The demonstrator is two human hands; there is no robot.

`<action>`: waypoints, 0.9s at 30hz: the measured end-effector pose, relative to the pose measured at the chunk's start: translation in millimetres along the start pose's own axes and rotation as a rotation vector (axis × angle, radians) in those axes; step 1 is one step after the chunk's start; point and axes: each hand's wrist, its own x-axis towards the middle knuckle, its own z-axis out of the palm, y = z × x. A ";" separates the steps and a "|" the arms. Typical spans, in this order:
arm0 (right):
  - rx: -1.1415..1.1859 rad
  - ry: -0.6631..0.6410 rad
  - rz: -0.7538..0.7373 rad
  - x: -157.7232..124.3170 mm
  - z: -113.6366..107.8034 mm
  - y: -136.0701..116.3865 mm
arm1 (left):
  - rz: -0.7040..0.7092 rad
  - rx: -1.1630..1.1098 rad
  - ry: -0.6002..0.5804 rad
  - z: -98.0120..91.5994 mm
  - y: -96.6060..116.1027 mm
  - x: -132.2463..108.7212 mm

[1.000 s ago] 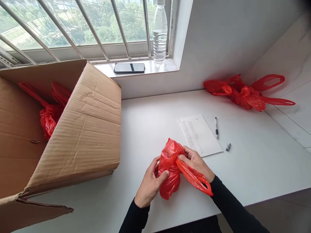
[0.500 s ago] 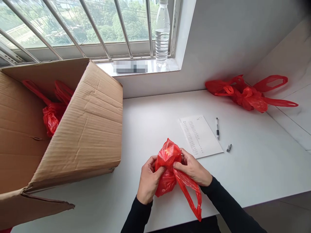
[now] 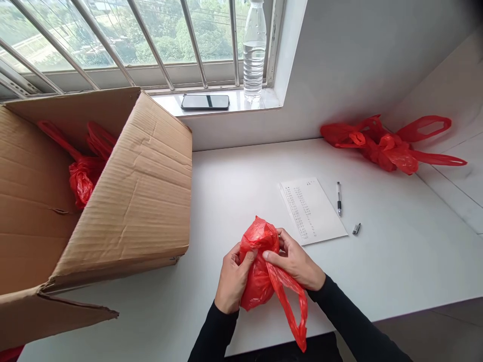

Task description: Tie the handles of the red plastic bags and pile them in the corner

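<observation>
A crumpled red plastic bag is held just above the white table near its front edge. My left hand grips the bag's left side with the thumb pressed into it. My right hand pinches the bag's upper right part, fingers closed on the plastic. One handle loop hangs down below my right wrist past the table edge.
An open cardboard box on the left holds more red bags. A pile of red bags lies at the back right. A printed sheet, a pen and its cap lie mid-table. A phone and a water bottle stand on the sill.
The bag's handle loop has dropped from lying across my right wrist to hanging straight down. Both hands have shifted slightly and kept squeezing the bag.
</observation>
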 end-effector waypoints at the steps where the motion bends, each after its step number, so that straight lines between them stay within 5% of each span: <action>1: -0.047 -0.049 -0.003 -2.2 -0.3 -2.1 | 0.002 -0.046 0.034 0.3 -1.2 0.6; 5: -0.151 -0.160 0.009 -7.9 -0.2 -7.6 | -0.023 -0.152 0.070 0.7 0.0 0.3; 14: -0.059 0.018 -0.097 -4.9 -0.3 -9.5 | -0.216 -0.246 -0.153 -5.4 4.7 -13.4; 23: -0.057 -0.114 -0.028 -6.6 -0.6 -10.4 | -0.119 -0.242 0.032 -4.5 1.5 -6.6; 27: -0.084 -0.016 -0.070 -6.0 0.3 -10.9 | -0.158 -0.269 -0.049 -5.8 6.6 -10.2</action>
